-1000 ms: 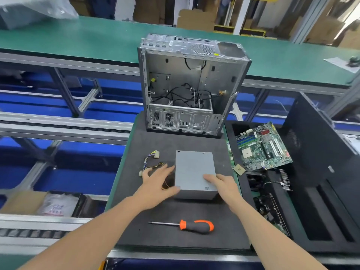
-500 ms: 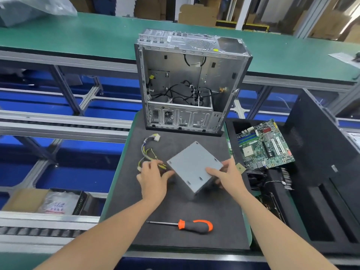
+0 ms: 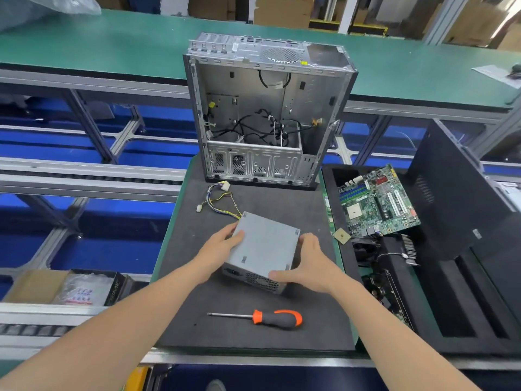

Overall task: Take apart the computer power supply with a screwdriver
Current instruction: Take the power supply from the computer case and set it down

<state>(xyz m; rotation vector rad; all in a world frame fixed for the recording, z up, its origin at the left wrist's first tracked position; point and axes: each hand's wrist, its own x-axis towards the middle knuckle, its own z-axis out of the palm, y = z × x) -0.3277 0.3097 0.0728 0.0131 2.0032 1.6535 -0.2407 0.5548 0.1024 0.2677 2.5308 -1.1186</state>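
- The power supply point(image 3: 263, 248), lying flat a second ago, has been turned at mid-mat point(image 3: 324, 328); its vented end now faces the near edge.
- It is gripped by the left hand point(image 3: 222, 244) and right hand point(image 3: 307, 263); the screwdriver point(image 3: 262, 318) lies untouched, so unscrewing is judged not begun.

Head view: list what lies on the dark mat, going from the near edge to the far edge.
screwdriver → power supply, held between left hand and right hand → wire bundle → open computer case
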